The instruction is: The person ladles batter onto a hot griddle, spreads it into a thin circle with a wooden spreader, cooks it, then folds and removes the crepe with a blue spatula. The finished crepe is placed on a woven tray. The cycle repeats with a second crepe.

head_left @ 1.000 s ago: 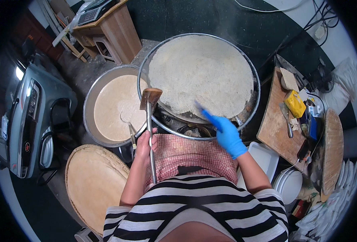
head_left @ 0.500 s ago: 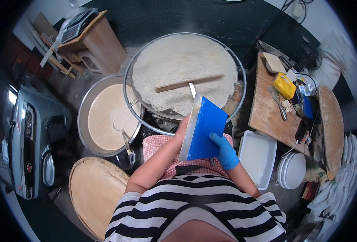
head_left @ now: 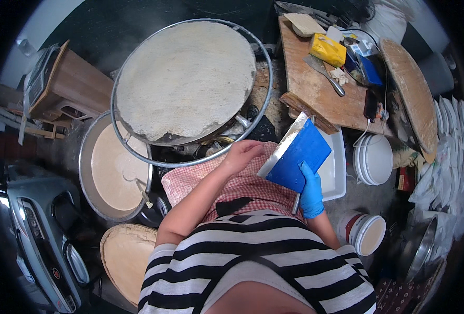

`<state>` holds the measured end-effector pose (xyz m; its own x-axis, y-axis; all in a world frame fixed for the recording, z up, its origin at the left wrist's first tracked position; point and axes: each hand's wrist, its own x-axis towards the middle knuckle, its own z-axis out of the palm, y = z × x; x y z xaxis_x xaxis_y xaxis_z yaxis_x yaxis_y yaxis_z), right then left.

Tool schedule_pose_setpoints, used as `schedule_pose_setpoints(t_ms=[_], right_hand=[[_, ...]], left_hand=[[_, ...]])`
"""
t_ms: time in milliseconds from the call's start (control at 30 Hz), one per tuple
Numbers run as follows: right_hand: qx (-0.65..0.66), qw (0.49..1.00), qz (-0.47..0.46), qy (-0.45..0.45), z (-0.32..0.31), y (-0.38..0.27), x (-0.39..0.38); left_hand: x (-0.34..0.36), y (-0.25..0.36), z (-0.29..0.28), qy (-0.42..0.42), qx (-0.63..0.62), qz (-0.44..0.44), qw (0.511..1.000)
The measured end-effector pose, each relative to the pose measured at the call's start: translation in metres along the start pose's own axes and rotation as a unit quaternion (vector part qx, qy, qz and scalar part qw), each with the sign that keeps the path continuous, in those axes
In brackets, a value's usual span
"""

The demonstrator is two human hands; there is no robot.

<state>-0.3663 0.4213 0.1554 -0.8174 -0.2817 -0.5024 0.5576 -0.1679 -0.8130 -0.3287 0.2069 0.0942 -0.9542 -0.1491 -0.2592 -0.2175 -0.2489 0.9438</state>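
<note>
My right hand (head_left: 311, 193), in a blue glove, grips a wide blue scraper (head_left: 300, 157) with a pale, batter-smeared edge. A wooden T-shaped spreader (head_left: 310, 112) shows beyond the scraper, and a metal handle end pokes out below; the same hand appears to hold it, though the grip is hidden. My bare left hand (head_left: 244, 156) is empty, fingers loosely extended, between the scraper and the metal ring (head_left: 266, 102) around the griddle. Pale batter (head_left: 187, 78) covers the round griddle in a thin sheet, with a ragged dark near edge. Faint steam rises behind it.
Left of the griddle stands a large metal pot (head_left: 88, 188) of batter with a ladle (head_left: 144, 193). A wooden table (head_left: 305, 68) at right carries a knife (head_left: 326, 73), a yellow packet (head_left: 328, 49) and a phone (head_left: 370, 104). Beneath are a white tub (head_left: 339, 172) and buckets (head_left: 373, 159).
The view has turned right. My right hand has carried the scraper and spreader away from the griddle, over the white tub. My left hand has come away from behind the scraper.
</note>
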Motion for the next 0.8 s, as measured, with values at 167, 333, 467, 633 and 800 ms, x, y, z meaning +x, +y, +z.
schedule_pose_setpoints(t_ms=[167, 333, 467, 633, 800], right_hand=[[-0.001, 0.999, -0.019, 0.037, -0.017, 0.003, -0.007], [-0.028, 0.997, -0.012, 0.065, -0.036, 0.003, -0.007], [-0.036, 0.997, -0.018, 0.071, -0.043, 0.006, -0.01], [-0.024, 0.995, -0.009, 0.094, -0.049, 0.004, -0.016], [-0.008, 0.993, -0.016, 0.117, -0.072, -0.004, -0.014]], left_hand=[[0.022, 0.013, 0.032, -0.125, 0.071, 0.015, 0.99], [0.033, 0.018, 0.038, -0.189, 0.084, 0.018, 0.978], [0.041, 0.009, 0.049, -0.206, 0.202, 0.0, 0.958], [0.051, -0.008, 0.043, -0.203, 0.408, 0.115, 0.883], [0.054, -0.018, 0.014, -0.08, 0.274, 0.023, 0.958]])
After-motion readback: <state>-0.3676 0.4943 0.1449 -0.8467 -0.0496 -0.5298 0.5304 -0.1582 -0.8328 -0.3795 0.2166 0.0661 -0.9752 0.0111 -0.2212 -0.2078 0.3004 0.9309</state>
